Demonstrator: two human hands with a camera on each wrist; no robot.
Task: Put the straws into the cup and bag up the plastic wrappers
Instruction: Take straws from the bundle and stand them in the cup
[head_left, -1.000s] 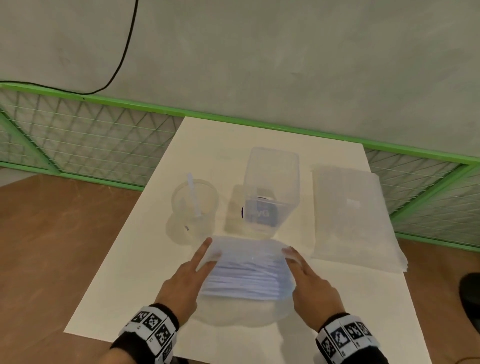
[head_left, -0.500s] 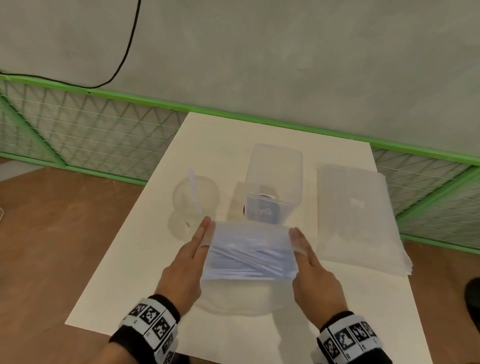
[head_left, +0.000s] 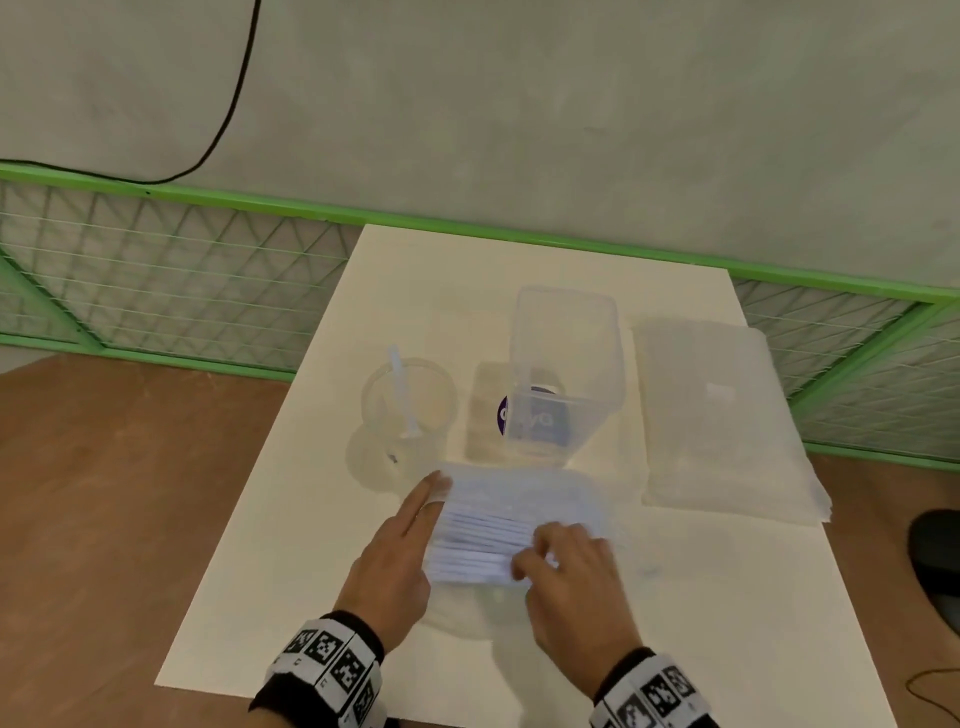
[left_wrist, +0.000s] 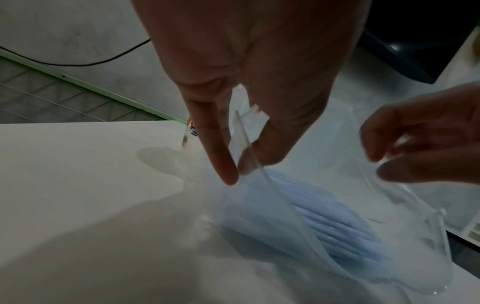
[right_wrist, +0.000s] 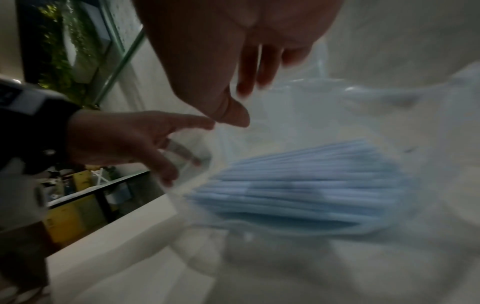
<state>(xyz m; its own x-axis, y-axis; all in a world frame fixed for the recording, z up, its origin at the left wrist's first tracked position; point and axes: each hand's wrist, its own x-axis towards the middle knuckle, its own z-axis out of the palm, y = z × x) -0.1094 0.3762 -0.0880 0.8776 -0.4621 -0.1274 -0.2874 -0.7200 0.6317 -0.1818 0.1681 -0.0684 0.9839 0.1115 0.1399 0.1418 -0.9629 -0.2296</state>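
we judge the straw pack (head_left: 485, 535) light, crinkly and slippery, lying on the table (head_left: 675, 597); left hand (head_left: 387, 566) pinches its edge film, right hand (head_left: 574, 587) loosely curled, holding nothing

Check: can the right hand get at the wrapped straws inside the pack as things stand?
Probably yes. The left hand pinches the clear pack's edge up, and the right hand is already over the wrapped straws; only loose film lies between.

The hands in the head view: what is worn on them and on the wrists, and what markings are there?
The left hand and right hand are bare, without gloves. Each wrist carries a black band faced with white panels that bear square black-and-white coded markers: the left wristband and the right wristband. No cables show on them.
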